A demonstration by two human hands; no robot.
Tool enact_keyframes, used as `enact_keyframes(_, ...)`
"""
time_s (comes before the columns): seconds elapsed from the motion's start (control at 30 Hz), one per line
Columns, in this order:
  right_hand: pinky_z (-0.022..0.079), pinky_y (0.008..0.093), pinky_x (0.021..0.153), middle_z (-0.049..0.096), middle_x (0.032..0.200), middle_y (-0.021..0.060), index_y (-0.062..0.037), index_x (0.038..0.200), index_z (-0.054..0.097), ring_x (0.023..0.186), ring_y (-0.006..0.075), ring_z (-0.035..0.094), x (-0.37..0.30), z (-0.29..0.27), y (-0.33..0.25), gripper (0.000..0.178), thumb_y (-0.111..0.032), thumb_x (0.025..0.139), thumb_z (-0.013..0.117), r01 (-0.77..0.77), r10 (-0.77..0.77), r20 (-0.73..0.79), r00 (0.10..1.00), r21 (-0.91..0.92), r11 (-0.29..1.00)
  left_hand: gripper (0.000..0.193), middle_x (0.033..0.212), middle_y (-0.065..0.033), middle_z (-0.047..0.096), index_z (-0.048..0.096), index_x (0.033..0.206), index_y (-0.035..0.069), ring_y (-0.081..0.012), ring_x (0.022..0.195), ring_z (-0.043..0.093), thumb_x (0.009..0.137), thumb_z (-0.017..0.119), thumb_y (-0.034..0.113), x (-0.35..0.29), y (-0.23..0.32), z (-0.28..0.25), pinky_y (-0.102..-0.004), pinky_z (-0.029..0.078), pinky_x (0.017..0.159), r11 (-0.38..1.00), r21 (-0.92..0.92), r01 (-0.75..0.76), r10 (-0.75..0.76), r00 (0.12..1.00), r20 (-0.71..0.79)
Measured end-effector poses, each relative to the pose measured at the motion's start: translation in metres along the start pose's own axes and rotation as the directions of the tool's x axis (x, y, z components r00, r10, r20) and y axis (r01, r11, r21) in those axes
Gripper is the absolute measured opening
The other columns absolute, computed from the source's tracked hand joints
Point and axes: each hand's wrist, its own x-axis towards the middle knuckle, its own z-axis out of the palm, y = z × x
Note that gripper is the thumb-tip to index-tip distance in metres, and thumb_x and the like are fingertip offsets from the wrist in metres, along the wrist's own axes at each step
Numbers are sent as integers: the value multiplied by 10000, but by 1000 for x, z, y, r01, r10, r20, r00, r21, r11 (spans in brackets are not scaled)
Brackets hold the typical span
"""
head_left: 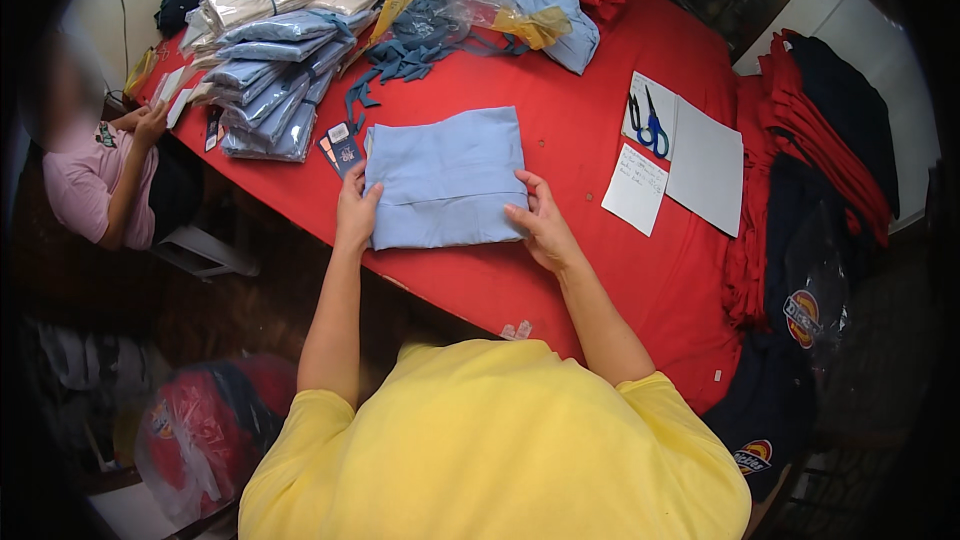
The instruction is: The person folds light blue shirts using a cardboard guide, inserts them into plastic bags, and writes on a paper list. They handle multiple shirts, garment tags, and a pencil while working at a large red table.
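A folded light blue garment (447,175) lies flat on the red-covered table in front of me, with a fold line running across it. My left hand (355,208) grips its left edge, thumb on top and fingers at the side. At the lower right edge, my right hand (545,225) holds the cloth, its thumb over the top. Dark blue tags (341,148) lie just beyond my left hand. Whatever part of the fingers is under the cloth is hidden.
Bagged blue garments (265,105) are stacked at far left, near a seated person in pink (95,175). Strips, plastic and folded clothes (550,15) cover the back. Blue-handled scissors (652,130) rest on an open notebook (705,170). Red and navy clothes (830,130) hang at right.
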Motion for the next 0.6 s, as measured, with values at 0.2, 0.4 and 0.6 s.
enact_keyframes(0.2,480,325,869,522,1188,166,-68,1421,292,1051,202,557,-6,-8,-3,684,-81,848,665,-114,112,-22,993,-133,984,339,1141,-201,594,455,1196,31,-286,1070,592,881,576,61,6,-29,1,-364,451,920,970,219,-108,137,983,-124)
enact_keyframes(0.4,450,363,904,500,1290,154,-41,1304,483,1119,242,531,-6,2,-34,485,-143,859,646,76,-278,-102,955,-822,564,326,1170,-204,587,490,1168,34,-340,1147,543,865,606,67,-9,1,11,-410,414,979,836,515,-187,266,960,-83)
enact_keyframes(0.6,271,501,1093,430,1400,154,-105,1317,508,1317,358,359,13,23,-3,480,-258,875,616,347,-586,276,762,-938,9,416,1388,-154,441,463,1311,73,-314,1333,349,910,556,136,0,40,36,-437,301,1082,495,731,-470,404,869,286)
